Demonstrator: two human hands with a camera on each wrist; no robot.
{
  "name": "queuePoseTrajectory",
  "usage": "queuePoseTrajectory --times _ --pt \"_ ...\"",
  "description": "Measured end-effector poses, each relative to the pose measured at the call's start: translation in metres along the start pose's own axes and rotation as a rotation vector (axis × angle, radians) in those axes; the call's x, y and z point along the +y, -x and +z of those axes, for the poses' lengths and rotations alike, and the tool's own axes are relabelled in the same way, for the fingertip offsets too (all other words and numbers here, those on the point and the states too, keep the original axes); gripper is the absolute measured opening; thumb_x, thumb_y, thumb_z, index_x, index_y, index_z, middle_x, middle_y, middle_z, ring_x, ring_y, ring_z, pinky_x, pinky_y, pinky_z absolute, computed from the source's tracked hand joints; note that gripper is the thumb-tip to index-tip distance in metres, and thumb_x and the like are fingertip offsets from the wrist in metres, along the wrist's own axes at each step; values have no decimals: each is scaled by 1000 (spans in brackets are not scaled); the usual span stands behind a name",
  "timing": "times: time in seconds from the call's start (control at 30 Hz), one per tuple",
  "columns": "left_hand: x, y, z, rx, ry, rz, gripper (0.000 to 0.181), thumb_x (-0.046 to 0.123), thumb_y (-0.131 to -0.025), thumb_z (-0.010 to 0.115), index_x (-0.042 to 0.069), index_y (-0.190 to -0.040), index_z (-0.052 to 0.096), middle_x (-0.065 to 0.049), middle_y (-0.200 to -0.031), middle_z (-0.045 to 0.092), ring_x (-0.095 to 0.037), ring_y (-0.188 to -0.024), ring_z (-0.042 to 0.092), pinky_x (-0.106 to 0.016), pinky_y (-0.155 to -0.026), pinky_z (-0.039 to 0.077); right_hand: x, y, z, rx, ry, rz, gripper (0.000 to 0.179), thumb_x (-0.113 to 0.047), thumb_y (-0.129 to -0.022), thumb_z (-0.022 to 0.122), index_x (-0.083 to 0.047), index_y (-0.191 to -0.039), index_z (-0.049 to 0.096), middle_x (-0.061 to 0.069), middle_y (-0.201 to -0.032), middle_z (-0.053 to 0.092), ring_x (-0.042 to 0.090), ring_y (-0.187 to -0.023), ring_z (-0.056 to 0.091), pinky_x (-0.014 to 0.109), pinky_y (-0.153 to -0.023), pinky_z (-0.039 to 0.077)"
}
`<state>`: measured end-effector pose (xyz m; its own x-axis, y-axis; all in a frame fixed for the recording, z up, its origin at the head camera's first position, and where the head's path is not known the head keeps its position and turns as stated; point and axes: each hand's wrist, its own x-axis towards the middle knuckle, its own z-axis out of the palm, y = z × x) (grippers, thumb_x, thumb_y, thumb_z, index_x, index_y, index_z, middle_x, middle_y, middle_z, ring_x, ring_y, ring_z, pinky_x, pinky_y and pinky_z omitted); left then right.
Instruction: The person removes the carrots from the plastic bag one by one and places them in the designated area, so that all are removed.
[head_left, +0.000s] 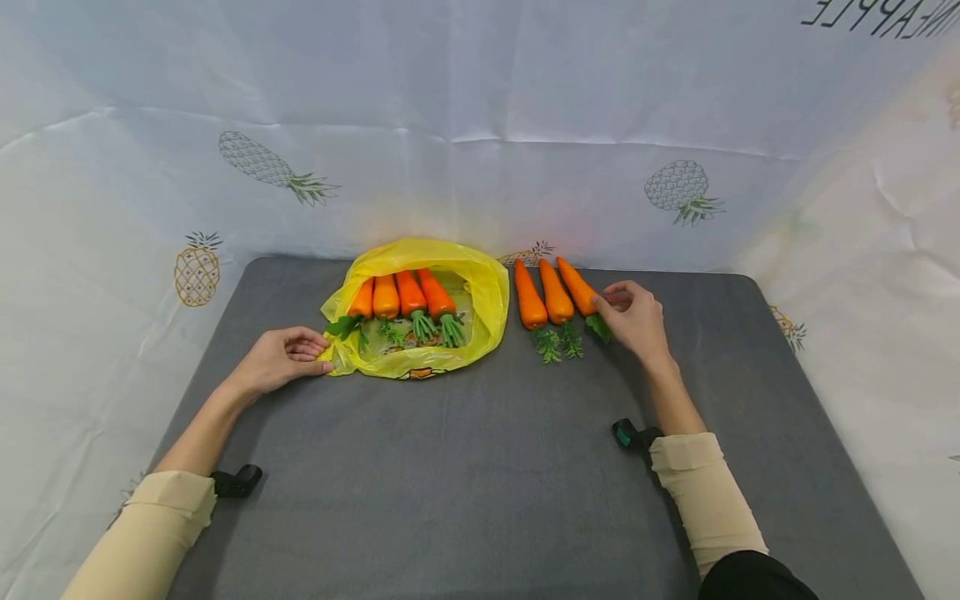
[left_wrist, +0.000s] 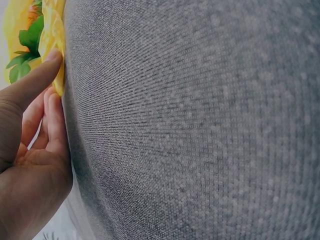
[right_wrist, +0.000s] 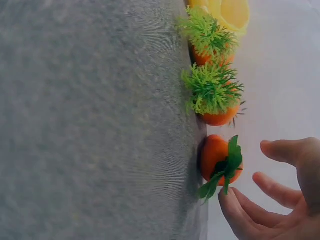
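Observation:
A yellow plastic bag (head_left: 491,308) lies with its mouth spread wide, several orange carrots (head_left: 411,292) inside it with their green tops toward the near rim. My left hand (head_left: 281,360) pinches the bag's left corner between thumb and fingers, beside a leafy green top (left_wrist: 31,42). To the right of the bag, three more carrots lie side by side on the table, tops toward me. My right hand (head_left: 636,321) is at the rightmost carrot (right_wrist: 215,155), thumb and fingers spread around its top end. Two feathery-topped carrots (head_left: 555,292) lie just left of it.
The grey cloth-covered table (head_left: 450,483) reaches back to a white curtain (head_left: 480,100) printed with pineapples, which hangs right behind the bag and carrots. Black wrist cameras (head_left: 238,482) are strapped to both forearms, near the beige sleeves.

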<state>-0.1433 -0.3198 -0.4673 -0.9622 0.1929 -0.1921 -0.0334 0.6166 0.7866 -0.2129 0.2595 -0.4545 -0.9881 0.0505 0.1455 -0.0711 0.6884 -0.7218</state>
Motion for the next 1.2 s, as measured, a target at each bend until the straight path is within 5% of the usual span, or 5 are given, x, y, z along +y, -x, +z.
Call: queuePoseTrajectory --times 0.3,0.73,1.2 --pt "-1 1 -1 -2 16 -8 49 19 -95 87 -6 -132 66 -25 -124 73 4 -91 66 -13 -81 57 -11 -6 -2 72 -42 -98 40 -34 -104 74 2 -122 72 27 -120 78 46 -105 78 62 -90 63" --pt "-4 -2 -1 -19 37 -19 49 18 -95 87 -6 -133 66 -25 -124 73 3 -91 67 -13 -81 58 -47 -3 6 6 -109 -161 40 -28 -105 74 5 -128 68 28 -127 74 45 -115 74 57 -100 62" --pt "-1 -2 -1 -12 26 -27 49 19 -95 87 -6 -132 67 -24 -124 73 3 -91 67 -13 -81 58 -92 1 34 -81 -145 -232 38 -26 -102 78 1 -127 69 25 -125 75 41 -108 77 54 -98 64"
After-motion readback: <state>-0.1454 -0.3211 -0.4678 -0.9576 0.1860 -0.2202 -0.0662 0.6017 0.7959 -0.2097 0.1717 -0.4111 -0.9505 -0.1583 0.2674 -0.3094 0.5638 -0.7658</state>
